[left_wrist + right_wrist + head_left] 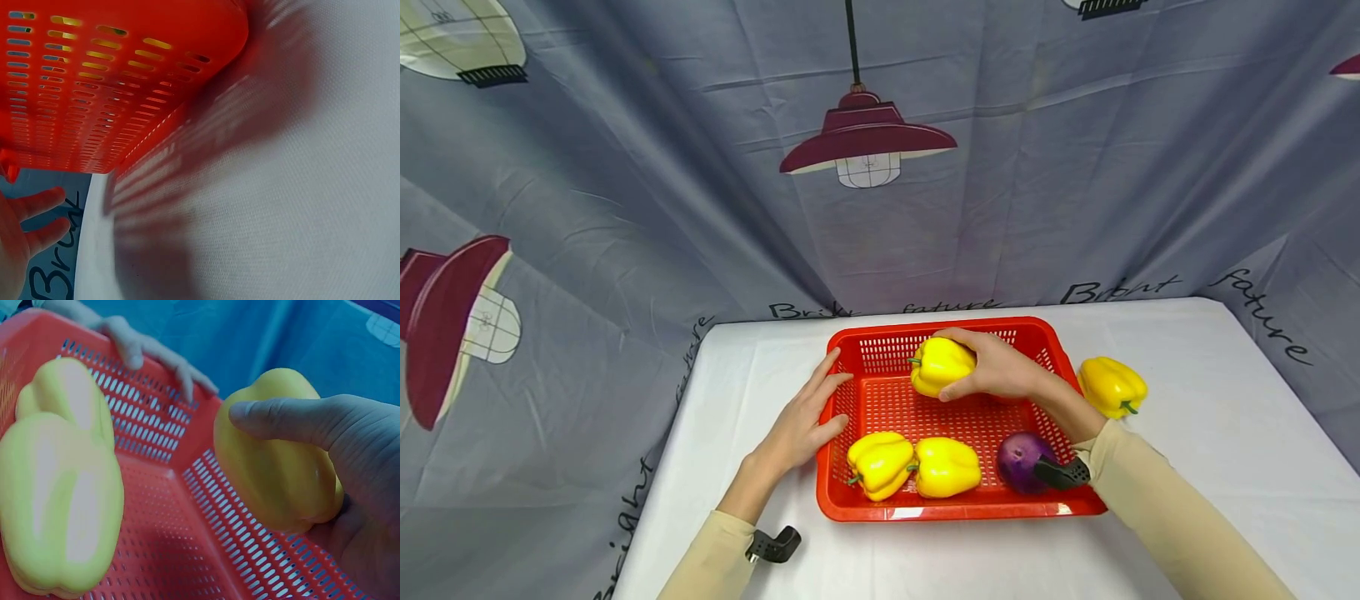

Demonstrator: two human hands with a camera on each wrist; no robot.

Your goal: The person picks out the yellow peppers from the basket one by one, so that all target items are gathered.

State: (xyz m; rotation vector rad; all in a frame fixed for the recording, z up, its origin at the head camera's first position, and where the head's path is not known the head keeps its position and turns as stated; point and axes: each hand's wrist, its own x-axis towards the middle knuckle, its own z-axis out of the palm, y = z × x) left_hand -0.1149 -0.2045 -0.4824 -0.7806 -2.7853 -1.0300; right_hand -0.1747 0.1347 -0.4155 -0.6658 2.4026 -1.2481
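A yellow bell pepper (pixel 942 367) is gripped by my right hand (pixel 1003 368) over the back part of a red plastic basket (pixel 917 514). In the right wrist view, the thumb lies across the near side of this pepper (pixel 275 469). My left hand (pixel 801 425) rests at the basket's left rim, its fingers spread and fairly straight. Two more yellow bell peppers (pixel 880 465) lie side by side in the basket's front left. A round purple eggplant (pixel 1021 460) sits at the front right, partly hidden by the black wrist camera.
Outside the basket, to its right, another yellow bell pepper (pixel 1111 387) lies on the white tablecloth (pixel 1217 433). A grey-blue curtain (pixel 1015 208) printed with lamps and lettering hangs behind the table and along its sides.
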